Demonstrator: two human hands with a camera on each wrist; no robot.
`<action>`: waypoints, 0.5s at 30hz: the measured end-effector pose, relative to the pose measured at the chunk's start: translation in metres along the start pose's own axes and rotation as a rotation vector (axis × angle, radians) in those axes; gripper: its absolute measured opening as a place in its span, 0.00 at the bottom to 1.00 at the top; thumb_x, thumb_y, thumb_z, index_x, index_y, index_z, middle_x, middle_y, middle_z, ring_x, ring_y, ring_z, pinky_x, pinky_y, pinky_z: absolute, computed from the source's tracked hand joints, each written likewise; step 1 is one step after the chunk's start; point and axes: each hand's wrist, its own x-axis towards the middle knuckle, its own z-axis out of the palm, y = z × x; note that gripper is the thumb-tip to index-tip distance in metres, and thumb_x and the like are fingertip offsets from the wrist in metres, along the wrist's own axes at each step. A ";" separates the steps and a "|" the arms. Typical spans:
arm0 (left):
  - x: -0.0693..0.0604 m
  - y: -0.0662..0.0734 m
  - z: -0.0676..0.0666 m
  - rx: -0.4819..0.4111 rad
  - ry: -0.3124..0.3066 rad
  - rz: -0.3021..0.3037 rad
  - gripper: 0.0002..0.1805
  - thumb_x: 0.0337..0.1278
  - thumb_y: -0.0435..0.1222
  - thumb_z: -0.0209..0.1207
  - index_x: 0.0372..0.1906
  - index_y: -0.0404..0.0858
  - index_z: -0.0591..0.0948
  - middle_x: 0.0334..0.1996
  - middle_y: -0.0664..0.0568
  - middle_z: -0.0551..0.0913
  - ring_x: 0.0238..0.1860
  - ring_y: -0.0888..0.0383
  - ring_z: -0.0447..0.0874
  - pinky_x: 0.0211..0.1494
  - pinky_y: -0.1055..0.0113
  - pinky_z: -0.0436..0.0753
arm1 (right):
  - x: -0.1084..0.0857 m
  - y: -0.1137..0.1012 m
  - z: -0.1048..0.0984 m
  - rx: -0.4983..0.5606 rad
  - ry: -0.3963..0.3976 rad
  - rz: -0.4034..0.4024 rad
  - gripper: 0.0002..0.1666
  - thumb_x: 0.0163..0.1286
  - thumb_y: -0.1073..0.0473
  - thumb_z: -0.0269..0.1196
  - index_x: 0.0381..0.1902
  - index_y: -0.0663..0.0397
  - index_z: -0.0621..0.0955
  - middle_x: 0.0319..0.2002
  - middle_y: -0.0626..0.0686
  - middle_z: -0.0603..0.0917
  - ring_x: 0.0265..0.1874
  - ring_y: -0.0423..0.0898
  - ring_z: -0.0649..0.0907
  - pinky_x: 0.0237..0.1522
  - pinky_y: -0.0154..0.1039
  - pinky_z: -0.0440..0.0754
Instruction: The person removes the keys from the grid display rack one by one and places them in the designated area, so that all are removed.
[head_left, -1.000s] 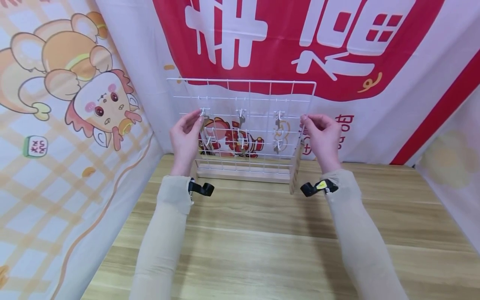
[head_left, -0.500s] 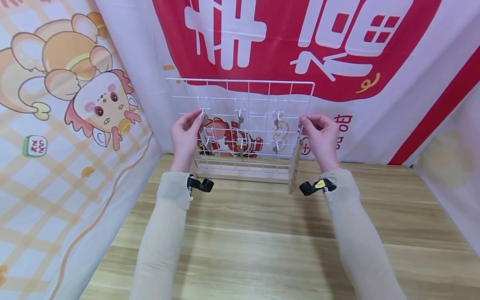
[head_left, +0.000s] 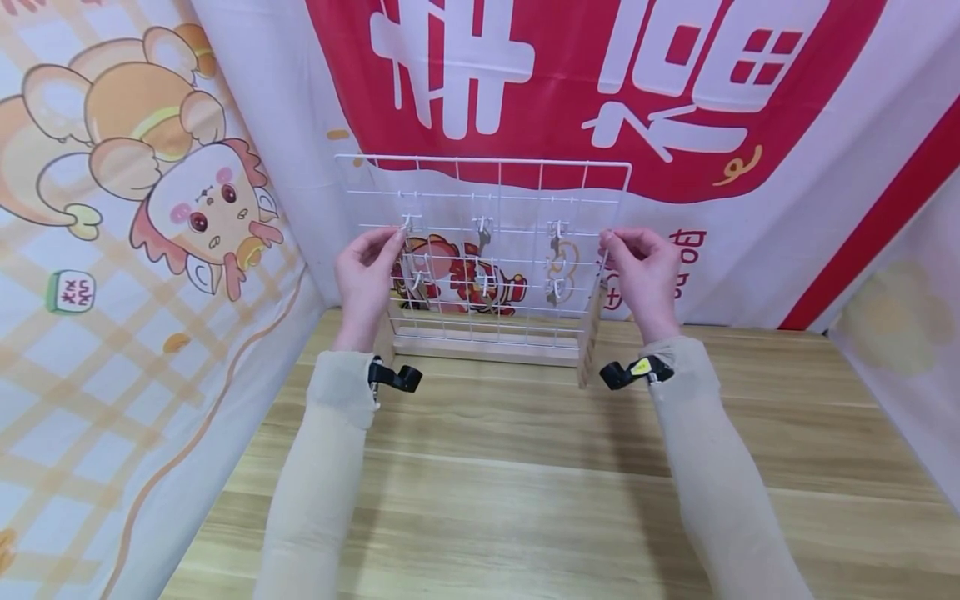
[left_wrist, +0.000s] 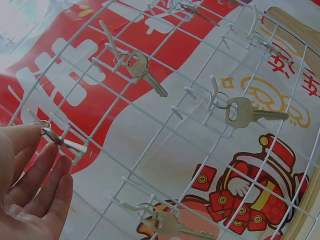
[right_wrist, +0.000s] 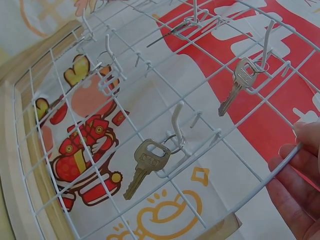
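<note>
A white wire grid rack [head_left: 498,175] stands upright on a wooden base [head_left: 487,352]. At its upper left hook, my left hand [head_left: 366,271] pinches a small key ring [left_wrist: 45,125] between thumb and forefinger, its key [left_wrist: 70,144] beside the wires. Whether that ring is around the hook or just beside it, I cannot tell. My right hand [head_left: 645,265] grips the grid's right edge wire between thumb and fingers. Other silver keys, such as one key [left_wrist: 240,112] in the left wrist view and another key [right_wrist: 147,159] in the right wrist view, hang by rings from hooks.
Beneath the rack, the wooden tabletop [head_left: 487,467] extends toward me. A printed red and white cloth [head_left: 562,100] hangs behind the grid, and a cartoon-patterned cloth [head_left: 112,350] covers the left side. A wooden upright [head_left: 591,333] supports the rack at the right.
My left hand has shifted slightly down and left at the upper left hook. The right hand keeps its hold on the grid's edge, and the rack has stayed in place.
</note>
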 end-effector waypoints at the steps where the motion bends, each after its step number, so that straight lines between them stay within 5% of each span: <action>1: -0.001 0.001 -0.001 -0.002 0.005 0.012 0.12 0.64 0.40 0.69 0.48 0.39 0.87 0.47 0.47 0.86 0.49 0.52 0.83 0.56 0.64 0.82 | 0.000 0.000 0.000 0.000 0.000 0.001 0.22 0.66 0.40 0.69 0.51 0.46 0.88 0.48 0.52 0.87 0.46 0.49 0.85 0.51 0.34 0.83; 15: -0.019 0.025 -0.015 -0.040 0.022 0.131 0.13 0.62 0.39 0.70 0.46 0.35 0.87 0.45 0.45 0.87 0.46 0.52 0.84 0.56 0.64 0.82 | 0.001 0.000 0.000 0.000 -0.001 0.009 0.23 0.65 0.39 0.69 0.51 0.45 0.87 0.48 0.52 0.87 0.46 0.49 0.85 0.51 0.34 0.83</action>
